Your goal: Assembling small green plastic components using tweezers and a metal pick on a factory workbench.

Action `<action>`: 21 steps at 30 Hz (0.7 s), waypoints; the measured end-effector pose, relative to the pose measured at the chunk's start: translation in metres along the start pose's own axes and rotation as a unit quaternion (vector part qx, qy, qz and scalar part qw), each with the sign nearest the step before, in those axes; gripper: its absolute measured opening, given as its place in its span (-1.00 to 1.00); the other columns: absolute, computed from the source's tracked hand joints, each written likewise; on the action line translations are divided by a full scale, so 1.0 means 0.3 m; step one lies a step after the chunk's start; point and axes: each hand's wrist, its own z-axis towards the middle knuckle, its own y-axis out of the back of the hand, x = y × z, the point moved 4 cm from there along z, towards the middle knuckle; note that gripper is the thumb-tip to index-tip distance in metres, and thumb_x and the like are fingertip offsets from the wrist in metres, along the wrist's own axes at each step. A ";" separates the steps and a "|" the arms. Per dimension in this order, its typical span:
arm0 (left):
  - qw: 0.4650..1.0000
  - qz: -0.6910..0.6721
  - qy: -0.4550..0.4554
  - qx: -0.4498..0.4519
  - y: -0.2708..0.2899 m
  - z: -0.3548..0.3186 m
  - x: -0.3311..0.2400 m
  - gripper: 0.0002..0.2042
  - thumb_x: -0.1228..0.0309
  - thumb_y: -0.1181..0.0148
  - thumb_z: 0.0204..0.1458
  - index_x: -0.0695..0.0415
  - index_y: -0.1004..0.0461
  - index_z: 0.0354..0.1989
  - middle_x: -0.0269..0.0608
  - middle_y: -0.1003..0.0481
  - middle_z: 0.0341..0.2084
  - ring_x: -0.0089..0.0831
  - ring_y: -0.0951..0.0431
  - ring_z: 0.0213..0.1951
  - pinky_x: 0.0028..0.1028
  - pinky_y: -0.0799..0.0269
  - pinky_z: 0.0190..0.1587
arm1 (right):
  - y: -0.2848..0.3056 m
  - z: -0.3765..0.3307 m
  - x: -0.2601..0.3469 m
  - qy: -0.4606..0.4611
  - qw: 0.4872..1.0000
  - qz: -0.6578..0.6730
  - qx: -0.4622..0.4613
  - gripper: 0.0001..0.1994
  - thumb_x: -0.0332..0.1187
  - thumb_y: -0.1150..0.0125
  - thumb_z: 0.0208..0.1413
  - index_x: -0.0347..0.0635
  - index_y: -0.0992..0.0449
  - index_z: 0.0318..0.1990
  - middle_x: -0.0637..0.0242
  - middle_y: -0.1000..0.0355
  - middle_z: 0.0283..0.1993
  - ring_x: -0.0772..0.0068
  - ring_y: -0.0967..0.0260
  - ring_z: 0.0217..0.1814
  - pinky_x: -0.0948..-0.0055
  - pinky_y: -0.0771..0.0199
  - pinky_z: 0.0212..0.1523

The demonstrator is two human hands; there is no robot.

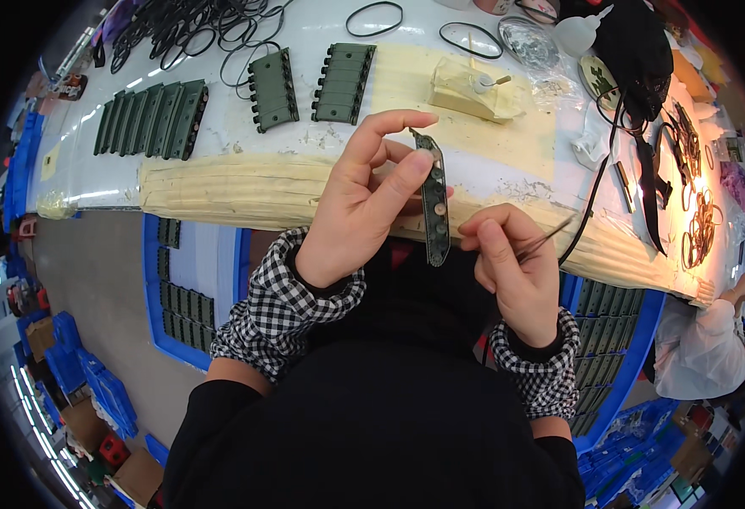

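Observation:
My left hand is closed on a toy tank track side, a slim dark green piece with a row of round wheels. It is held upright above the table's front edge, pinched near its upper end between thumb and fingers. Close to its lower end is my right hand, closed on a thin dark pointed tool like tweezers, which points up and to the right. Beyond my hands, more green track sides lie in rows: a left group, a middle group and a right group.
Black rubber loops are heaped at the far left. A yellowish block stands behind my hands. A blue tray at left and another blue tray at right hold green parts. A person in white is at right.

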 end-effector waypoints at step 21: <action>0.977 -0.031 0.097 0.190 -0.055 -0.042 0.002 -0.84 0.48 -0.07 0.17 0.15 -0.25 -0.14 -0.28 -0.44 -0.20 -0.61 -0.42 -0.11 -0.55 -0.29 -0.02 | 0.058 0.102 0.128 -0.005 0.974 -0.095 0.205 -0.84 -0.44 -0.21 0.12 -0.30 -0.44 -0.18 0.46 -0.41 -0.52 0.71 -0.37 -0.48 0.69 -0.33 -0.40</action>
